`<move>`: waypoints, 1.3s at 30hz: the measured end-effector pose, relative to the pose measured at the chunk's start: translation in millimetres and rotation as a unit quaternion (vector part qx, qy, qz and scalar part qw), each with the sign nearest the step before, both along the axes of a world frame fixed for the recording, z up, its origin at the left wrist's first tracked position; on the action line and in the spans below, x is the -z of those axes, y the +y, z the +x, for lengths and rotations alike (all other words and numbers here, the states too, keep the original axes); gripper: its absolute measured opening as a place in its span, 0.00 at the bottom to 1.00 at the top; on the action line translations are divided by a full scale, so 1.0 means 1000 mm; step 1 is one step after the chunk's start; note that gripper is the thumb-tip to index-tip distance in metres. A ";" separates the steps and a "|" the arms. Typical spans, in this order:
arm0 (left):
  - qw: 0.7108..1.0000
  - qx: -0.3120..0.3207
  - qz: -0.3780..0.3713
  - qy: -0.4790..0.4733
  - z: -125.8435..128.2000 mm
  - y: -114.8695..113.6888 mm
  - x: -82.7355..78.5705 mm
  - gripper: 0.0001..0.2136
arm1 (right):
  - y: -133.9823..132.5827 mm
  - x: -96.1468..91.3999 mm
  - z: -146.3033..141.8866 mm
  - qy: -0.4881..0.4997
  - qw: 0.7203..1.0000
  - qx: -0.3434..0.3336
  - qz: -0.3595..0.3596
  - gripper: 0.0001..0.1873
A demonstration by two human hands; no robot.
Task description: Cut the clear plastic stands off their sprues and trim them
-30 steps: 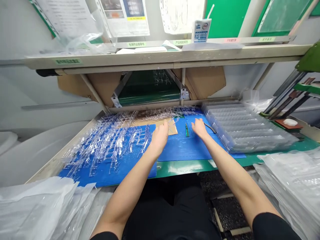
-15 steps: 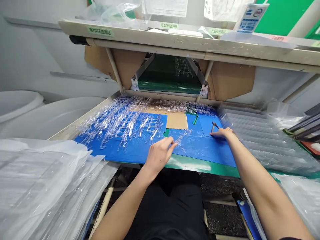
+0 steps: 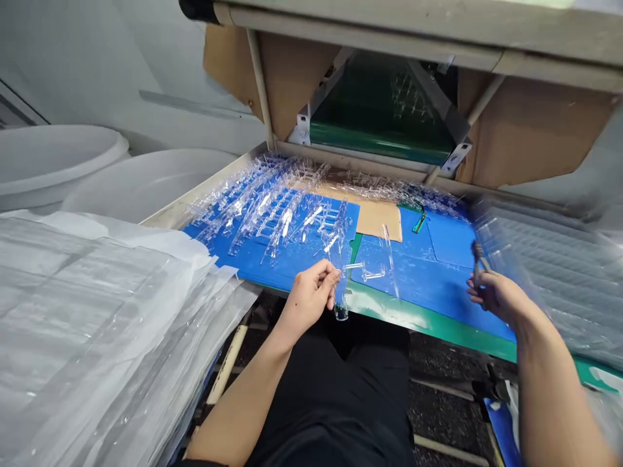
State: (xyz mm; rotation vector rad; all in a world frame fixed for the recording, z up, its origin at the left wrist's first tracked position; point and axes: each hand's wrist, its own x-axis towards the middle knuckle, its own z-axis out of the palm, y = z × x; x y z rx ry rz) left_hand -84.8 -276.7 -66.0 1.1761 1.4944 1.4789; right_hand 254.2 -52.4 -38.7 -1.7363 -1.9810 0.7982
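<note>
Left hand [image 3: 314,292] is closed in a pinch on a clear plastic frame [image 3: 374,275], which is held on the near side of the cardboard sheet [image 3: 382,220]. Nearer than that sheet and to its right, blurred pliers [image 3: 477,251] are gripped by the right hand [image 3: 496,295]. Just right of the sheet, a small green tool [image 3: 419,221] is laid; left of it, more clear frames [image 3: 280,224] are spread on blue matting [image 3: 231,250].

White tubs [image 3: 58,185] (round-rimmed ones) stand at left; brown cardboard [image 3: 296,81] flanks a green belt [image 3: 360,97]
</note>
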 end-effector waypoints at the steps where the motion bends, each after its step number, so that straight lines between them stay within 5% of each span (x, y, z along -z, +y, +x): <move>1: 0.999 0.004 -0.003 -0.045 0.002 0.004 0.009 0.19 | -0.033 0.002 0.003 0.031 0.999 -0.007 -0.013 0.19; 3: 0.994 0.017 -0.003 -0.107 0.009 0.012 0.022 0.20 | -0.106 0.007 0.001 0.098 0.994 -0.031 -0.032 0.15; 5: 0.991 0.028 0.003 -0.134 0.017 0.019 0.029 0.20 | -0.172 0.010 -0.016 0.196 0.968 -0.096 -0.126 0.13; 8: 0.986 0.051 0.005 -0.159 0.028 0.021 0.032 0.20 | -0.225 0.016 -0.050 0.194 0.934 -0.168 -0.247 0.16; 15: 0.972 0.124 -0.028 -0.196 0.036 0.005 0.035 0.19 | -0.211 0.023 -0.076 0.126 0.913 -0.225 -0.317 0.20; 39: 0.967 0.151 -0.048 -0.202 0.040 0.001 0.038 0.18 | -0.209 0.027 -0.074 0.154 0.897 -0.242 -0.335 0.19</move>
